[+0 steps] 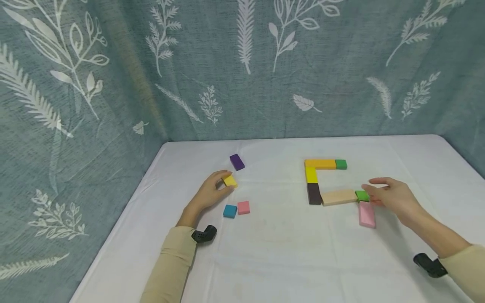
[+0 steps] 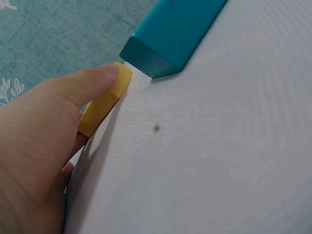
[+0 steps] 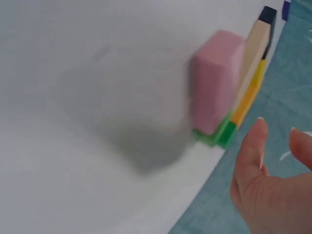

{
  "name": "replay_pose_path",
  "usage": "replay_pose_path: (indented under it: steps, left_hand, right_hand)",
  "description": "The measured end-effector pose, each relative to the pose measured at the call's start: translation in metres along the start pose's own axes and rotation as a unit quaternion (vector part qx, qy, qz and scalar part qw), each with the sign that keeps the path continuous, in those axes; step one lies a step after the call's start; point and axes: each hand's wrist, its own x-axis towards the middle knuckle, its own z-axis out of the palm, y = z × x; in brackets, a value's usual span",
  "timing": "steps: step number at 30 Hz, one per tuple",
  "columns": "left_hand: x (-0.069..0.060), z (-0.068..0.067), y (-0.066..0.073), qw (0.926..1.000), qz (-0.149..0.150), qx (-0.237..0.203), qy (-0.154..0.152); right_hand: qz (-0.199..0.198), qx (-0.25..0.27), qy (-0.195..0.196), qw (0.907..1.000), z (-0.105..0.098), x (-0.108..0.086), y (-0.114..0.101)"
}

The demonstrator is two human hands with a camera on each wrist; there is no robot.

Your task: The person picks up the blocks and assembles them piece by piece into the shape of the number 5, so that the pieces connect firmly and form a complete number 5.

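Note:
My left hand [image 1: 207, 193] pinches a small yellow block [image 1: 230, 181] between thumb and fingers, low over the white cloth. In the left wrist view the thumb lies along that yellow block [image 2: 105, 100], and a teal block [image 2: 161, 39] is close beyond it. My right hand [image 1: 395, 197] holds nothing. Its fingers are extended and apart beside a light green block [image 1: 362, 196] and a pink block [image 1: 366, 214]. In the right wrist view the pink block [image 3: 217, 83] appears blurred, to the left of the fingers; whether a finger touches any block I cannot tell.
A line of blocks joins the light green one: a beige block [image 1: 339, 197], dark brown block [image 1: 313, 193], yellow block [image 1: 311, 175], orange block [image 1: 320, 164] and green block [image 1: 341, 164]. Loose ones are a purple block [image 1: 237, 162], blue block [image 1: 229, 211] and coral-pink block [image 1: 243, 207]. A curtain [image 1: 265, 105] hangs behind.

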Motion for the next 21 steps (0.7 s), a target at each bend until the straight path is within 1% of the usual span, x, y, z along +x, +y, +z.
replay_pose_path:
  steps: [3, 6, 9, 13, 18, 21]
  left_hand:
    - [0.000, 0.000, -0.002, 1.0000, -0.001, -0.002, 0.000]
    - [0.001, 0.001, -0.003, 1.0000, 0.001, -0.002, 0.002]
    - [0.002, 0.001, -0.005, 1.0000, 0.004, -0.002, 0.001]
    - [0.002, 0.001, -0.005, 1.0000, 0.008, -0.005, 0.001]
    - [0.001, 0.001, -0.006, 0.9999, 0.010, -0.006, 0.002]
    - [0.001, 0.001, -0.005, 0.9999, 0.011, -0.005, 0.003]
  right_hand:
    - [-0.009, 0.005, 0.010, 0.9999, 0.012, 0.028, 0.007]
    - [-0.020, 0.000, 0.015, 0.9997, 0.026, 0.045, 0.002]
    - [-0.018, 0.005, -0.006, 0.9998, 0.035, 0.028, -0.041]
    - [-0.006, 0.012, -0.045, 0.9989, 0.046, 0.000, -0.103]
    - [-0.023, 0.032, -0.070, 0.9968, 0.071, 0.013, -0.130]
    - [-0.027, 0.052, -0.083, 0.9948, 0.087, 0.022, -0.145]
